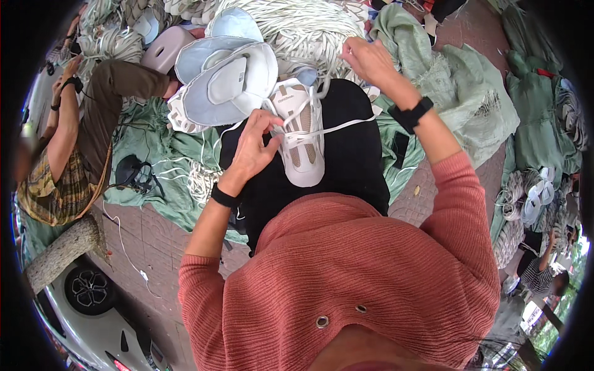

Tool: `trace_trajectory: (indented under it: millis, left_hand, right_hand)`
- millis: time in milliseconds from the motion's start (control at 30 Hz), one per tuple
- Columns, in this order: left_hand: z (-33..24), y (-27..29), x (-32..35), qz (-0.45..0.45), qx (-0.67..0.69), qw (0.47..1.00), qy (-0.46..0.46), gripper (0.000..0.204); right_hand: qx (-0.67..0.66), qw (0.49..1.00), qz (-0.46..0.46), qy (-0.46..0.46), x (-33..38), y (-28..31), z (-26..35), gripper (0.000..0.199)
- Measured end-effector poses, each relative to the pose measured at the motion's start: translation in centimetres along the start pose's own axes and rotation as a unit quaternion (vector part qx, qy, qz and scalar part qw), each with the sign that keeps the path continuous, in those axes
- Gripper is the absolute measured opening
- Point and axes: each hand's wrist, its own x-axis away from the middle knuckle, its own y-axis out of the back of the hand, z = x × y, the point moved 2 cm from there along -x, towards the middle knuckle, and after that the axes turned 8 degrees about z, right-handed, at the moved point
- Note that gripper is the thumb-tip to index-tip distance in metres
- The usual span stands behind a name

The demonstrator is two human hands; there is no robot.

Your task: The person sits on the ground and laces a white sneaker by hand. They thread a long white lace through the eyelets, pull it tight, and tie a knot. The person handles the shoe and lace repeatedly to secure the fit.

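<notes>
shoe upper (301, 133) white/beige | lace (346, 126) white | sweater (346, 272) rust-red | sacks (470, 93) pale green

A white shoe upper (301, 133) of smooth, matt synthetic with beige mesh panels is lying on black matt cloth (346, 154), and a flat white woven lace (337, 128) is running through it. The sweater (346, 272) is showing a ribbed, coarse pink knit with two shiny metal eyelets (322, 321), while both wrists are wearing matt black bands. Pale green woven sacking (458, 93) with fraying edges is spreading over rough paving bricks (154, 247).
</notes>
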Motion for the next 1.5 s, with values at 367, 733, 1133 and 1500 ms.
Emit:
trace_trajectory:
  millis: [367,733,1133,1500]
  left_hand:
    - [-1.3,0.1,-0.6,0.06,-0.009,0.997,0.041,0.034]
    - [0.2,-0.3,-2.1,0.042,0.02,0.998,0.034,0.016]
    - [-2.3,-2.7,-5.2,-0.023,-0.258,0.964,-0.051,0.012]
    - [-3.3,5.1,1.0,-0.157,0.54,0.827,0.032,0.013]
  right_hand:
    - [-0.261,0.923,0.269,0.084,10.3,-1.2,11.0,0.02]
    - [-0.735,0.562,0.266,-0.271,6.5,-1.6,3.5,0.013]
    - [-0.388,0.825,0.199,-0.361,19.7,-5.9,-16.0,0.042]
    - [-0.465,0.765,0.134,-0.424,26.5,0.8,-20.6,0.033]
